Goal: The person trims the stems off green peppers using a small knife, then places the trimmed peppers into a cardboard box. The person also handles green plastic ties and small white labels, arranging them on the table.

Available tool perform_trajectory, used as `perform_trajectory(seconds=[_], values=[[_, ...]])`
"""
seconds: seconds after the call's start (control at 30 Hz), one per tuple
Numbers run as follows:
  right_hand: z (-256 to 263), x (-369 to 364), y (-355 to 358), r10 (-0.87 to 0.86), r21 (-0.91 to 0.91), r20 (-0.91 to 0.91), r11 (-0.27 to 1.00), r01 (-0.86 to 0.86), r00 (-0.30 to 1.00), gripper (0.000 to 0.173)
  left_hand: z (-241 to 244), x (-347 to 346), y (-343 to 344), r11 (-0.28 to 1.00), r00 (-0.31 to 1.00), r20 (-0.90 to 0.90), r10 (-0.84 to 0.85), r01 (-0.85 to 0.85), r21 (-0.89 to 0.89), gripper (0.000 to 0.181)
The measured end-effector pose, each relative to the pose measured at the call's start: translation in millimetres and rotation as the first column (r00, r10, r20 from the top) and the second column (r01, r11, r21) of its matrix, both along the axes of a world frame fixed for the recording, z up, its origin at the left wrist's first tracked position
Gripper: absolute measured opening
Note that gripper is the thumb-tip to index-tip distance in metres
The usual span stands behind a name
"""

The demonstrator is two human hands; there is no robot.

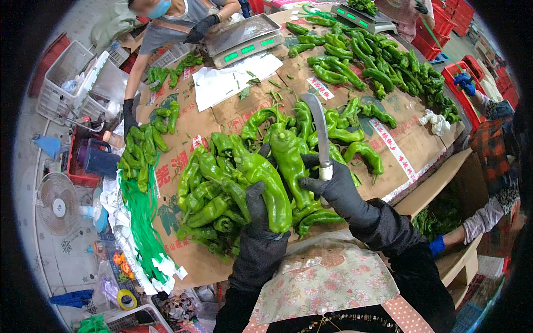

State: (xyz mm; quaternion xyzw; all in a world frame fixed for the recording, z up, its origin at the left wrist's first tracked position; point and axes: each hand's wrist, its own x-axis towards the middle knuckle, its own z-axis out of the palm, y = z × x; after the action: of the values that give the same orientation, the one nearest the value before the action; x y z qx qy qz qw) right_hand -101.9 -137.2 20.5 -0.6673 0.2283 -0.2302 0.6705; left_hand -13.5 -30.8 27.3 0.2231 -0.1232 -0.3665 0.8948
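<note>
My left hand [259, 210], in a black glove, grips a large green pepper [266, 185] that hangs over its palm. A curved knife [320, 125] with a white handle is in my gloved right hand [343, 193], its blade upright. The thumb and a finger of that hand also touch a second green pepper [286, 156], held stem end up beside the first. Beneath and left of my hands lies a heap of green peppers [208, 204]. One curved pepper [366, 156] lies to the right of the knife.
Flattened cardboard [195, 120] covers the table. Scales [245, 41] stand at the far side, near a masked co-worker [170, 37]. Green ties [143, 224] lie at the left edge. At the right, another person's blue-gloved hand [437, 244] reaches into a carton [441, 177].
</note>
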Motion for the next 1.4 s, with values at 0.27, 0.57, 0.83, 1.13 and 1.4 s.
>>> perform_trajectory(seconds=[0.27, 0.57, 0.83, 1.13, 1.4], values=[[16.2, -8.5, 9.2, 0.152, -0.208, -0.01, 0.966, -0.15, 0.988, 0.065, 3.8, -11.2, 0.8, 0.988, 0.994, -0.082, 0.075, -0.062, 0.143, 0.067], [3.0, 9.8, 1.8, 0.06, 0.264, -0.075, 0.964, -0.038, 0.995, 0.024, 7.6, -14.3, -13.9, 0.985, 0.995, 0.082, 0.049, -0.062, 0.161, 0.062], [19.2, -8.4, 11.8, 0.297, -0.508, -0.077, 0.81, -0.294, 0.952, 0.052, -5.3, -1.3, -6.3, 0.911, 0.974, 0.088, 0.207, -0.225, 0.344, 0.048], [13.8, -14.4, -20.7, 0.209, 0.727, 0.089, 0.654, -0.207, 0.974, 0.03, -31.5, -1.8, 17.9, 0.835, 0.845, 0.532, 0.051, -0.328, 0.441, 0.052], [-10.4, -26.7, -34.0, -0.032, 0.869, 0.445, 0.257, -0.422, 0.895, 0.043, -29.2, 11.9, 18.2, 0.902, 0.812, -0.416, -0.409, 0.291, -0.318, 0.037]])
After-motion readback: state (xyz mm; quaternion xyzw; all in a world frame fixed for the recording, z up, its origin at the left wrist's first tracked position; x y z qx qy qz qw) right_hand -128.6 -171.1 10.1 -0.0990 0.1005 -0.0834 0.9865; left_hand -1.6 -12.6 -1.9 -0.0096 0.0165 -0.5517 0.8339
